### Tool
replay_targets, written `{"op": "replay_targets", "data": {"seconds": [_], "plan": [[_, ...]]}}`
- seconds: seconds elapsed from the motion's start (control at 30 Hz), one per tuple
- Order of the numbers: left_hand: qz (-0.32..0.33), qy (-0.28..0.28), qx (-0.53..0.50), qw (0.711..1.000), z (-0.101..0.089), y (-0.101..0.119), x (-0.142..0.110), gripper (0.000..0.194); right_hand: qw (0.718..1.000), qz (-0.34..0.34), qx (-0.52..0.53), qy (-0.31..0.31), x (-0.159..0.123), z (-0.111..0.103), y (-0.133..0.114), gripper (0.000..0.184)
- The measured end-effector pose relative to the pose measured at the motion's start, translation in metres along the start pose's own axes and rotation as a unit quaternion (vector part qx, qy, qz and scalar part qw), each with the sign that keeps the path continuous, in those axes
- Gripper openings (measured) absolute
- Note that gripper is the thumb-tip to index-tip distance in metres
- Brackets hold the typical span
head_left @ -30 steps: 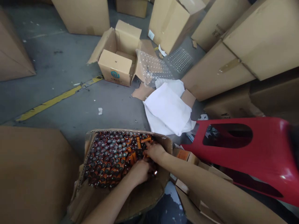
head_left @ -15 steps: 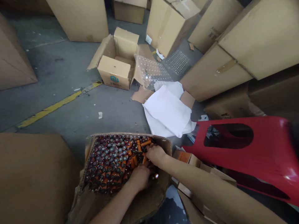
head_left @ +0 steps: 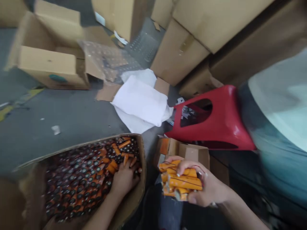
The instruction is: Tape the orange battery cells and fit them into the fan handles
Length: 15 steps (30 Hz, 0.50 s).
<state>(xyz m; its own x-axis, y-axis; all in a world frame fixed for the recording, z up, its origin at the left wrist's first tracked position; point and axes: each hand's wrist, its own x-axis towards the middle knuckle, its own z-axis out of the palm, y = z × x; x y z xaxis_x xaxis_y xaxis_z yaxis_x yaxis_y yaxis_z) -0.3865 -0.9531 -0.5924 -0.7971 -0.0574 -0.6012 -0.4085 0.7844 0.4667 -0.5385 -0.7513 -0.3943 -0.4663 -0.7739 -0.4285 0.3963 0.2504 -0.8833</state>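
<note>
A bunch of several orange cylindrical battery cells (head_left: 181,182) is clutched in my right hand (head_left: 207,187), which is closed around them to the right of a carton. Inside that carton (head_left: 142,163), my left hand (head_left: 123,179) reaches down at the right end. Its fingers point in among loose cells and are partly hidden, so their grip is unclear. Cells standing upright (head_left: 80,179) in close rows fill most of the carton, their round ends facing up. Beside my left fingers, some loose orange cells (head_left: 112,166) lie on their sides.
Behind my right hand is a small open cardboard box (head_left: 192,151), with a red plastic stool (head_left: 223,121) beyond it. White sheets (head_left: 141,99) and bubble wrap (head_left: 105,60) lie on the floor near another open carton (head_left: 48,64). Large boxes (head_left: 179,48) stand behind. A person's light-coloured clothing (head_left: 283,105) shows at right.
My right hand has left the carton and moved right, now carrying a bunch of battery cells. My left hand stays in the carton. The view has swung right, bringing clothing into sight.
</note>
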Motion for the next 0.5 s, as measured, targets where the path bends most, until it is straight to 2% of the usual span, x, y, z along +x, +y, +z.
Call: {"op": "replay_targets", "data": {"seconds": [0.07, 0.13, 0.23, 0.3, 0.33, 0.4, 0.5], "plan": [[-0.001, 0.007, 0.042, 0.999, 0.001, 0.001, 0.001, 0.053, 0.990, 0.050, 0.034, 0.126, -0.053, -0.017, 0.011, 0.048], [0.013, 0.018, 0.079, 0.997, 0.004, 0.002, 0.003, 0.052, 0.959, 0.100, 0.035, 0.263, -0.099, -0.037, 0.022, 0.048], [0.033, 0.042, 0.122, 0.991, 0.009, 0.005, 0.004, 0.050, 0.887, 0.106, -0.029, 0.448, -0.154, -0.075, 0.039, 0.050], [0.034, 0.049, 0.136, 0.989, 0.010, 0.006, 0.005, 0.051, 0.836, 0.079, -0.126, 0.528, -0.176, -0.102, 0.053, 0.051], [0.035, 0.047, 0.139, 0.989, 0.011, 0.007, 0.006, 0.051, 0.814, 0.061, -0.185, 0.546, -0.180, -0.115, 0.061, 0.051], [0.036, 0.035, 0.139, 0.989, 0.012, 0.005, 0.009, 0.050, 0.788, 0.019, -0.307, 0.534, -0.177, -0.133, 0.078, 0.046], [0.048, 0.015, 0.131, 0.990, 0.014, -0.003, 0.014, 0.044, 0.775, -0.038, -0.451, 0.441, -0.145, -0.141, 0.107, 0.030]]}}
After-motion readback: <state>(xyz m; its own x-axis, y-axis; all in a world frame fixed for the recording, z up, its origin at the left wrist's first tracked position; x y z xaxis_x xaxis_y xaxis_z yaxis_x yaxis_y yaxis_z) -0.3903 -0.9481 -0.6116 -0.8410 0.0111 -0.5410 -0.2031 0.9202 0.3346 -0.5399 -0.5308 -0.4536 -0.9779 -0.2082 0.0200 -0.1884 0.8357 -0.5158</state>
